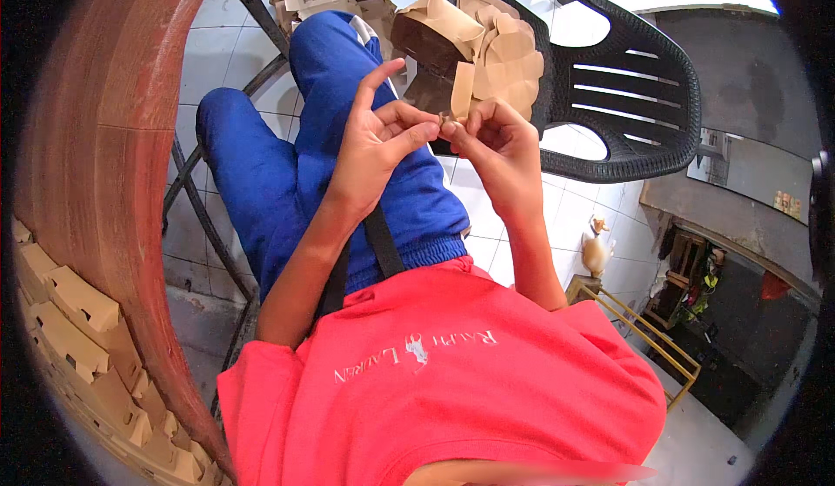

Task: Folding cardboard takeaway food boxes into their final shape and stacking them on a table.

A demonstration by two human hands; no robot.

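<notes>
Just on the wearer's side of the black chair (631, 160), a small piece (445, 120) sits between the left hand (370, 151) and right hand (509, 155), equally near both, the fingertips of each pinching it. It looks pale brownish; its long axis is too small to tell.

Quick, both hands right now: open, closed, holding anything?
Left hand: closed in a pinch on a tiny object, too small to identify.
Right hand: closed in a pinch at the same object.
</notes>
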